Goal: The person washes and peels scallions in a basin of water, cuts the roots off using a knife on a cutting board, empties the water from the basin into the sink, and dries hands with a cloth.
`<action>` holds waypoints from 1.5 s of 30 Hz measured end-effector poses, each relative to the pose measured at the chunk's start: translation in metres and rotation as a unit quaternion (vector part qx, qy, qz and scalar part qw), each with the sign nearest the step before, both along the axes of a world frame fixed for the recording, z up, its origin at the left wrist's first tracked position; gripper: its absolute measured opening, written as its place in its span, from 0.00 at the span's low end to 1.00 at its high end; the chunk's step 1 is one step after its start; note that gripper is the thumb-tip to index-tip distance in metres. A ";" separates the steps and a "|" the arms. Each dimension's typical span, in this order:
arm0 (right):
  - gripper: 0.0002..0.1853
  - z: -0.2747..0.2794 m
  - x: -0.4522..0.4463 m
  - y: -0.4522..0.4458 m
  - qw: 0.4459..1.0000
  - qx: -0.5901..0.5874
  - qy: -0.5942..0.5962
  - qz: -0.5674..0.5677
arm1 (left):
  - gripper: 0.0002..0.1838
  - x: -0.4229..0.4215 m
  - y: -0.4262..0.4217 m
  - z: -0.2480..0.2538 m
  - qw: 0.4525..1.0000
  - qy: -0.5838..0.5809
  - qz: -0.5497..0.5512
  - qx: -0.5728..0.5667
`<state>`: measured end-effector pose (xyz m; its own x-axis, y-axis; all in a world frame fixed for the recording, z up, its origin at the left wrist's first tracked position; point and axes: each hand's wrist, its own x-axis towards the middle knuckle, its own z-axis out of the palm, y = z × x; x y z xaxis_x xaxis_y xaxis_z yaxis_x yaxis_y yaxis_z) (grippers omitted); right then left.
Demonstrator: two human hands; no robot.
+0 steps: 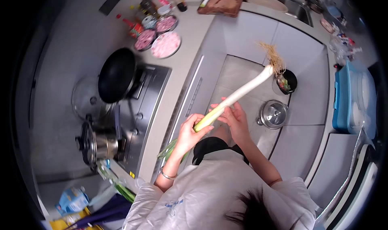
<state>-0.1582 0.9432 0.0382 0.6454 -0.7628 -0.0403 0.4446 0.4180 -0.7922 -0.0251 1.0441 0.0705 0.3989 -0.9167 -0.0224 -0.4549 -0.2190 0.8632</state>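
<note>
A long leek (246,87) with a white stalk and a tuft of brown roots slants up to the right in front of my body. My left hand (190,133) is wrapped round its lower, yellow-green end. Higher on the stalk, my right hand (235,118) has its fingers round the leek, some of them behind it. The roots hang over a black bin (287,82) with scraps in it, which stands on the floor. Green leaves (167,150) show below my left hand, beside the counter edge.
Left, a black wok (117,75) and a steel pot (103,144) stand at the stove (151,92). Behind are plates of meat (166,44) and bottles (147,5). A cutting board (220,4) lies by the sink (299,11). A steel pot (274,114) is on the floor; a blue rack (343,98) stands right.
</note>
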 end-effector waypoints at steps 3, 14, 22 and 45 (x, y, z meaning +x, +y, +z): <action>0.20 -0.005 -0.005 -0.044 0.999 -0.011 0.011 -0.051 | 0.16 0.005 -0.055 -0.004 0.999 0.031 -0.035 0.024; 0.16 -0.015 0.021 -0.259 0.984 -0.009 0.118 -0.136 | 0.21 0.038 -0.305 -0.005 0.992 -0.052 -0.113 0.001; 0.15 -0.003 0.033 -0.404 0.975 0.023 0.067 -0.210 | 0.22 0.049 -0.462 -0.002 0.984 -0.109 -0.133 -0.051; 0.13 0.012 0.045 -0.744 0.993 -0.053 0.063 -0.088 | 0.19 0.066 -0.728 0.022 0.999 -0.034 -0.020 0.011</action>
